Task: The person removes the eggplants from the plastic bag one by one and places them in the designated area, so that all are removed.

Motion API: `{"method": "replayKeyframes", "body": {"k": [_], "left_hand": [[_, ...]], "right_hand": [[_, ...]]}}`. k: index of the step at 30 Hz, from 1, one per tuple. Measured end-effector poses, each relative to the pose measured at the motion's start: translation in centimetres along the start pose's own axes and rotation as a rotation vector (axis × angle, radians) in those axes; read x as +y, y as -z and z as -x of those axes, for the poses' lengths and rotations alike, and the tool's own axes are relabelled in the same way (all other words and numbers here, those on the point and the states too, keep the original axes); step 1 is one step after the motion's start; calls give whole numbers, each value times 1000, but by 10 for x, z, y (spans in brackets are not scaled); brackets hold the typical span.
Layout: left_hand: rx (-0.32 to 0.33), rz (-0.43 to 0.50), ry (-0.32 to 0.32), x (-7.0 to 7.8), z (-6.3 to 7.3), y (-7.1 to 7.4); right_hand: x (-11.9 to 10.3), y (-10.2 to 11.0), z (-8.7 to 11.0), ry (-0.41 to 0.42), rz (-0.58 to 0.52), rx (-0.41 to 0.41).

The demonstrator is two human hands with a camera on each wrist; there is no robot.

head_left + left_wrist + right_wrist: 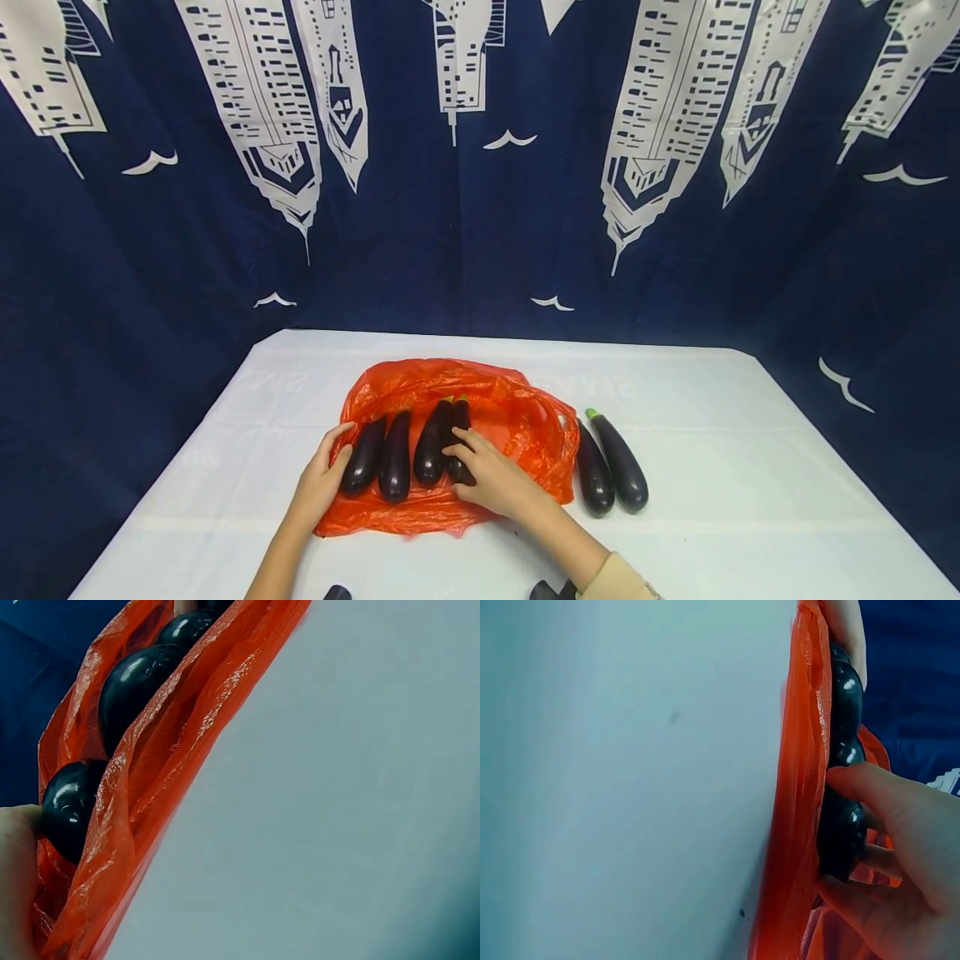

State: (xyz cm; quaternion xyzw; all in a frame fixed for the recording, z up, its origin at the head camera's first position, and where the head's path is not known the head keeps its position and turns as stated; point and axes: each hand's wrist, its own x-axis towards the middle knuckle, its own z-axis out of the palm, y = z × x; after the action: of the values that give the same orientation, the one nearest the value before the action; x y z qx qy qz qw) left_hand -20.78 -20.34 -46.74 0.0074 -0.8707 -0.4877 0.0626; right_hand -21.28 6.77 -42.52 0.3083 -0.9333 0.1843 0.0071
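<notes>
Several dark purple eggplants lie side by side on a crumpled red plastic bag. My right hand grips the rightmost eggplant on the bag; in the right wrist view its fingers and thumb span that eggplant. My left hand rests at the bag's left edge, its thumb against the leftmost eggplant, its fingers extended along the outer side. In the left wrist view a fold of the bag covers part of the eggplants' rounded ends.
Two more eggplants lie on the white tabletop, just right of the bag. A dark blue curtain with white printed buildings hangs behind the table. Small black objects show at the front edge of the head view.
</notes>
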Motion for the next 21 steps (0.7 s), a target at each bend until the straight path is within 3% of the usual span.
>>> {"method": "replayKeyframes", "body": {"k": [21], "left_hand": [[-11, -7, 0, 1, 0, 1]], "right_hand": [[-1, 2, 4, -5, 15, 51]]}}
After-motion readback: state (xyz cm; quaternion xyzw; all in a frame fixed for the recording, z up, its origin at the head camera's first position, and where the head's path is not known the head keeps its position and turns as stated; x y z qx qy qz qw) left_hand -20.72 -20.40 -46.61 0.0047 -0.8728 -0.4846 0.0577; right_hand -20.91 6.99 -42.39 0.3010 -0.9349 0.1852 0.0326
